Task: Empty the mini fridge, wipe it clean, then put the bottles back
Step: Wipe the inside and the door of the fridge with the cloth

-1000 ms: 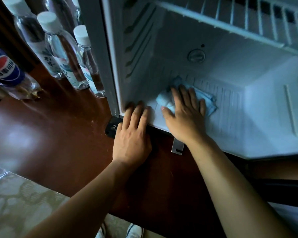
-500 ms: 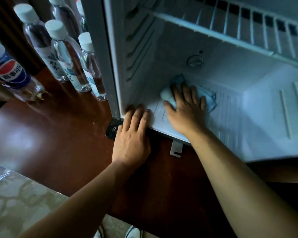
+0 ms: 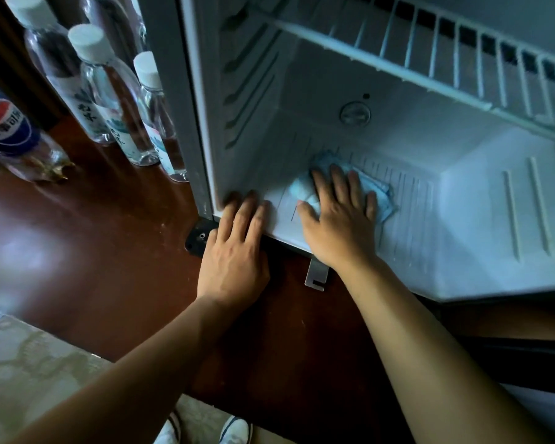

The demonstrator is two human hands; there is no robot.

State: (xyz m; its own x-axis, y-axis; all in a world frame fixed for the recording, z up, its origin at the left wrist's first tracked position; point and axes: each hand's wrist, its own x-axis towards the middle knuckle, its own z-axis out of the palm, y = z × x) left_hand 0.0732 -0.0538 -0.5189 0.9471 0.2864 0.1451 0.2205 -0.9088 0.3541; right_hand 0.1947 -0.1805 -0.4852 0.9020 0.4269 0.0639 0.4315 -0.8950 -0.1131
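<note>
Mini fridge (image 3: 462,219) stands open on a wooden surface (image 3: 93,251). Right hand (image 3: 337,219) presses a blue cloth (image 3: 382,193) flat under straight fingers on its floor. Left hand (image 3: 234,261) rests beside, fingers extended over the front lip. Water bottles (image 3: 109,100) stand left of both hands.

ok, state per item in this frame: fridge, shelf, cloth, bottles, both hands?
mini fridge: open, no bottles visible inside.
wire shelf: in place, nothing seen on it.
blue cloth: crumpled on the fridge floor, under the right hand.
right hand: fingers flat, pressing the cloth.
left hand: fingers flat, resting on the fridge's front bottom edge.
water bottles: capped, upright on the wooden surface left of the fridge.
cola bottle: beside them, partly out of frame.
</note>
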